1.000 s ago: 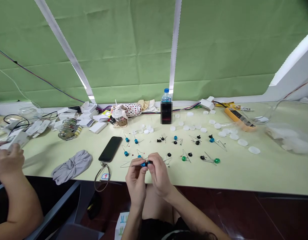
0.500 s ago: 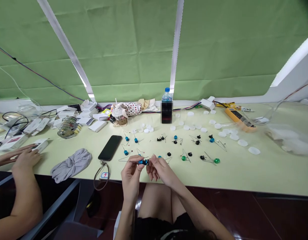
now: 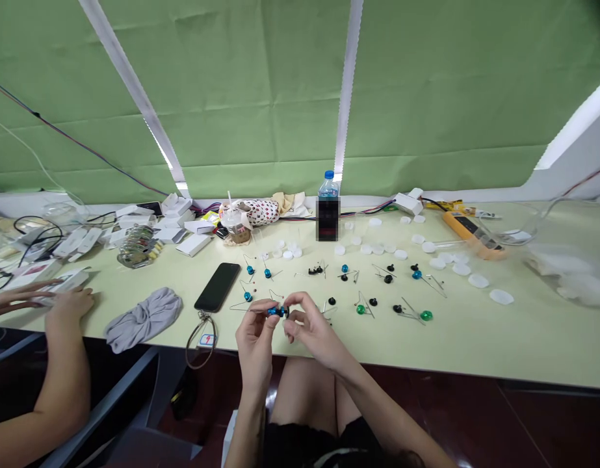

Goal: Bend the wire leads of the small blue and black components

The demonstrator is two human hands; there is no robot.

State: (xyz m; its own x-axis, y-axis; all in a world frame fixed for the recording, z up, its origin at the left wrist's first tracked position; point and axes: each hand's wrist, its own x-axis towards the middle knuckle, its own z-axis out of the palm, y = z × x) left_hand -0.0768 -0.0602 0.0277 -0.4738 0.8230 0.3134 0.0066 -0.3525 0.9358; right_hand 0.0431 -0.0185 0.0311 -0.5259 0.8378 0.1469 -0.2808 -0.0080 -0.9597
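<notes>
Place: workshop | long shared bench (image 3: 475, 351) | orange meter (image 3: 475, 238) | parts (image 3: 426, 316) in rows | co-worker (image 3: 65, 383)

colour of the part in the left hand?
Blue and black part, shown in the head view.

The piece (image 3: 277, 312) in the left hand (image 3: 255, 333) is blue and black; the bundle (image 3: 263, 211) beyond, white with dark spots.

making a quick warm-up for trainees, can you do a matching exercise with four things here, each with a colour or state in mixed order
1. small blue-and-black piece
2. phone
3. cloth
4. handheld meter

A. orange, dark-faced
B. grey, bunched up
C. pinched by the left hand
D. black, lying flat

Pairs: 1-C, 2-D, 3-B, 4-A
</notes>
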